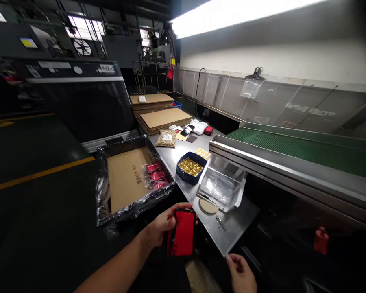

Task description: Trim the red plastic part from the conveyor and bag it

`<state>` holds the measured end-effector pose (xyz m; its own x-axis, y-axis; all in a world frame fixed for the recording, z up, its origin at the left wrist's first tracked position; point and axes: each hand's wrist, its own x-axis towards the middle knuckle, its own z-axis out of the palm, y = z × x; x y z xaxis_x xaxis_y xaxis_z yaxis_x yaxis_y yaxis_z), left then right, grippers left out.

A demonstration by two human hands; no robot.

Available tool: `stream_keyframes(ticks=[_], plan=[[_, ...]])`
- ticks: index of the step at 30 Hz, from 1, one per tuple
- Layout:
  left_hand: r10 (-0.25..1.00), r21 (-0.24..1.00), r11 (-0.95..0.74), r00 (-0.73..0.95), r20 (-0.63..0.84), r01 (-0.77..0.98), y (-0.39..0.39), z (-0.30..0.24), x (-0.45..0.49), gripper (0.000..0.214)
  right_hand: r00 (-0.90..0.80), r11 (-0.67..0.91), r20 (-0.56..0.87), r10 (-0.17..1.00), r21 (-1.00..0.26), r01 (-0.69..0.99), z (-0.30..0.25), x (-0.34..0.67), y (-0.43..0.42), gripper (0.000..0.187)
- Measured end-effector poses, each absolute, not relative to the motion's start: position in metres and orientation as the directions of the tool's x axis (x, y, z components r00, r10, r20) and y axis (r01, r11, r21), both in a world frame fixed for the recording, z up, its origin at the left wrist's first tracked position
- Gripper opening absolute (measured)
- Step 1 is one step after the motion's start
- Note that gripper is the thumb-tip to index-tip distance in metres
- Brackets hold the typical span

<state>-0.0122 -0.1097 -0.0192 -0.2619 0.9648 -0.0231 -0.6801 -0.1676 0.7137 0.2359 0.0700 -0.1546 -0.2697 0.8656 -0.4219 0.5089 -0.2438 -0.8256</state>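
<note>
Standing just behind, I see the left hand wrapped round a red case, fingers closed on its left edge and thumb across the top, held upright in mid-air below the edge of the metal table w/ nothing under it but dark floor. The right hand is low, fingers loosely curled and half open, holding nothing as far as I can tell, just under the table's near corner. Risk no. 1, imo: the case is pinched on one side only, so a slip drops it straight to the floor, not onto the table. Risk no. 2: that sharp sheet-metal corner sits right above the right hand's knuckles, so a quick lift could scrape them. Up on the table there's a small metal tool and a round disc close to the edge, beside a clear plastic tray; a bump from either hand could knock them off. The blue bin is heaped w/ small brass bits, and a nudge would scatter them everywhere. To the left, a cardboard box lined w/ black plastic holds more red cases packed at its right side; the loose liner may snag a hand reaching in. Lighting down low is poor, which doesn't help.
</note>
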Motion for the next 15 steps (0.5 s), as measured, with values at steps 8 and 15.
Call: stream_keyframes(ticks=[8,15], plan=[[0.937,0.968,0.250,-0.253,-0.240,0.009,-0.145,-0.083,0.028,0.055,-0.635,0.327,-0.044,0.771,-0.829,0.454,-0.070,0.168,0.086,0.042],[0.882,0.944,0.278,-0.341,-0.324,-0.177,-0.169,-0.122,0.060,0.031,-0.690,0.525,0.079,0.719,-0.712,0.466,-0.077,0.048,0.142,0.036]])
